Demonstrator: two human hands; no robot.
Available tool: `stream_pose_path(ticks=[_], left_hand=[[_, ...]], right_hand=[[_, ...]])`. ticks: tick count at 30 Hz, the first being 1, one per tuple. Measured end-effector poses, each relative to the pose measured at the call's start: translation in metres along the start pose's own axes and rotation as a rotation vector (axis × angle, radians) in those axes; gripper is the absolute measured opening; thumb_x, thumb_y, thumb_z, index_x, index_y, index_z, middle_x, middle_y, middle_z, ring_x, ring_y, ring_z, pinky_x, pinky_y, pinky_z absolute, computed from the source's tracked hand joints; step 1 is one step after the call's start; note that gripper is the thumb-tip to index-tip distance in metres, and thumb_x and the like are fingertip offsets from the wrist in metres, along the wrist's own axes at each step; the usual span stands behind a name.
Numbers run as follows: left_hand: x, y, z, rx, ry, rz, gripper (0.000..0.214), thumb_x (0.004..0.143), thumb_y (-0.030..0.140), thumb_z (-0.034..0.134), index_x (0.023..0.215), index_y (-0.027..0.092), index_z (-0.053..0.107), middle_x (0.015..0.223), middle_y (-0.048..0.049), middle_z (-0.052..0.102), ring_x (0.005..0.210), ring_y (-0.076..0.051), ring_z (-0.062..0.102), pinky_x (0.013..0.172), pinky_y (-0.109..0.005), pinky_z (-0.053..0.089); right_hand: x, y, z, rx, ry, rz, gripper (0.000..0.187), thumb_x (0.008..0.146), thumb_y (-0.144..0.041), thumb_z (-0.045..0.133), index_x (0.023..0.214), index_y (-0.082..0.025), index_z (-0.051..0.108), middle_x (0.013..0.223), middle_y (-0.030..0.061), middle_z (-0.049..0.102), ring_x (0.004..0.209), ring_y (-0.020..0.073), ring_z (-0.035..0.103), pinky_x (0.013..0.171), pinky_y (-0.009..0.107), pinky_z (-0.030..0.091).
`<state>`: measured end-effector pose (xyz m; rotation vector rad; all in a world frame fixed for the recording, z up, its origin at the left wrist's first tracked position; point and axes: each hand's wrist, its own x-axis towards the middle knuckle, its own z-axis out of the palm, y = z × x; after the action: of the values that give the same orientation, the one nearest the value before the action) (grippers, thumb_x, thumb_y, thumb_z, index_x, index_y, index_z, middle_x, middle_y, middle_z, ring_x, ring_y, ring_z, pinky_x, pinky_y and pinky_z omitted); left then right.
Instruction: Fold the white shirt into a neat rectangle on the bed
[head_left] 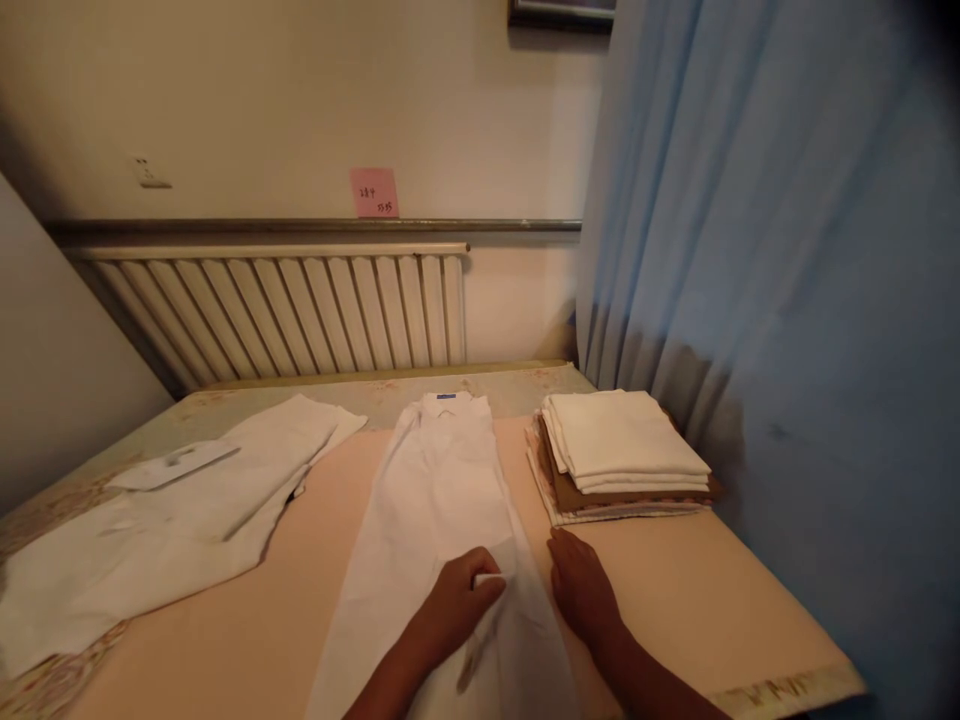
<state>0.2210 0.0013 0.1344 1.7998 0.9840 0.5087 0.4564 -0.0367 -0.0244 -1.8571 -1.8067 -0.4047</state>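
A long white collared garment point(442, 480) lies lengthwise before me, its collar with a dark blue label at the far end. My left hand point(465, 595) is closed on a fold of its cloth, with a bit of white showing between thumb and fingers. Just past the garment's right edge is my right hand point(585, 585), back up, fingers curled together; whatever they may hold is hidden. Beyond that hand stands a stack of folded cloth point(630, 440), white on top with brown and striped layers beneath.
Another white garment point(187, 510) is spread out on the left, a pale flat piece point(176, 465) on top. Peach cloth point(300, 590) covers the table. At the back are a radiator point(300, 310) and a wall with a pink note point(375, 192). A blue curtain point(787, 300) hangs along the right.
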Motion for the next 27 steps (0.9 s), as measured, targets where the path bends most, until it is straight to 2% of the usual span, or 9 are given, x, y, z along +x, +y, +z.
stream_pose_path(ticks=[6, 9, 13, 15, 17, 20, 22, 24, 27], left_hand=[[-0.002, 0.011, 0.0, -0.008, 0.002, 0.029, 0.012, 0.077, 0.031, 0.053, 0.072, 0.02, 0.054, 0.071, 0.0035, 0.055, 0.071, -0.013, 0.048, 0.066, -0.025, 0.037], [-0.003, 0.011, 0.005, 0.076, -0.037, 0.038, 0.009, 0.075, 0.028, 0.053, 0.072, 0.02, 0.056, 0.073, 0.0024, 0.059, 0.073, -0.015, 0.052, 0.067, -0.025, 0.037], [-0.01, -0.004, 0.027, 0.317, -0.196, -0.034, 0.015, 0.069, 0.026, 0.059, 0.082, 0.021, 0.064, 0.082, -0.0002, 0.065, 0.078, -0.017, 0.056, 0.069, -0.027, 0.04], [-0.015, -0.009, 0.037, 0.394, -0.293, -0.077, 0.024, 0.067, 0.033, 0.065, 0.088, 0.022, 0.067, 0.085, -0.0009, 0.068, 0.077, -0.018, 0.058, 0.069, -0.028, 0.042], [-0.019, -0.01, 0.045, 0.431, -0.334, -0.084, 0.029, 0.068, 0.04, 0.066, 0.091, 0.023, 0.069, 0.087, -0.0016, 0.069, 0.078, -0.019, 0.06, 0.07, -0.029, 0.045], [-0.019, -0.013, 0.057, 0.48, -0.208, -0.05, 0.031, 0.079, 0.039, 0.055, 0.101, 0.021, 0.069, 0.098, -0.0053, 0.07, 0.091, -0.022, 0.062, 0.083, -0.032, 0.048], [-0.017, -0.023, 0.068, 0.548, -0.078, -0.019, 0.039, 0.085, 0.033, 0.048, 0.117, 0.018, 0.064, 0.118, -0.0097, 0.066, 0.111, -0.024, 0.058, 0.098, -0.036, 0.043], [-0.014, -0.04, 0.08, 0.63, -0.015, 0.015, 0.05, 0.087, 0.03, 0.046, 0.135, 0.016, 0.053, 0.143, -0.0119, 0.05, 0.133, -0.027, 0.042, 0.111, -0.04, 0.033], [-0.012, -0.07, 0.097, 0.729, -0.063, 0.087, 0.061, 0.087, 0.037, 0.049, 0.146, 0.019, 0.04, 0.158, -0.009, 0.026, 0.146, -0.031, 0.019, 0.118, -0.05, 0.02]], right_hand=[[0.0, 0.0, -0.002, 0.013, -0.029, -0.007, 0.037, 0.079, -0.004, 0.045, 0.11, -0.015, 0.061, 0.123, 0.0107, 0.062, 0.119, 0.0227, 0.052, 0.104, 0.04, 0.039], [0.0, 0.001, -0.001, 0.01, -0.009, -0.014, 0.036, 0.08, -0.005, 0.045, 0.111, -0.014, 0.061, 0.123, 0.0115, 0.062, 0.119, 0.0229, 0.052, 0.105, 0.041, 0.038], [-0.001, 0.001, 0.001, 0.007, 0.013, -0.016, 0.037, 0.079, -0.004, 0.045, 0.111, -0.015, 0.061, 0.123, 0.0108, 0.062, 0.119, 0.022, 0.052, 0.105, 0.04, 0.038], [-0.001, 0.001, 0.001, 0.006, 0.013, -0.012, 0.037, 0.079, -0.005, 0.044, 0.111, -0.015, 0.061, 0.123, 0.0112, 0.062, 0.12, 0.0221, 0.052, 0.105, 0.04, 0.037], [-0.001, 0.002, 0.001, 0.006, -0.004, -0.005, 0.037, 0.08, -0.005, 0.043, 0.11, -0.015, 0.062, 0.124, 0.0114, 0.062, 0.12, 0.0224, 0.051, 0.106, 0.04, 0.037], [-0.001, 0.002, 0.0, -0.002, -0.03, 0.0, 0.037, 0.08, -0.005, 0.043, 0.111, -0.016, 0.062, 0.124, 0.0113, 0.062, 0.12, 0.0229, 0.052, 0.105, 0.04, 0.037], [-0.001, 0.002, 0.001, -0.009, -0.03, -0.001, 0.037, 0.08, -0.006, 0.044, 0.112, -0.016, 0.061, 0.124, 0.011, 0.062, 0.12, 0.0233, 0.052, 0.105, 0.04, 0.038], [-0.002, 0.003, 0.002, -0.014, -0.024, -0.006, 0.038, 0.08, -0.006, 0.044, 0.112, -0.015, 0.061, 0.124, 0.0109, 0.062, 0.12, 0.0238, 0.052, 0.106, 0.04, 0.037], [-0.003, 0.004, 0.004, -0.019, -0.015, -0.023, 0.037, 0.081, -0.006, 0.044, 0.113, -0.014, 0.06, 0.124, 0.0117, 0.062, 0.12, 0.0244, 0.052, 0.106, 0.041, 0.037]])
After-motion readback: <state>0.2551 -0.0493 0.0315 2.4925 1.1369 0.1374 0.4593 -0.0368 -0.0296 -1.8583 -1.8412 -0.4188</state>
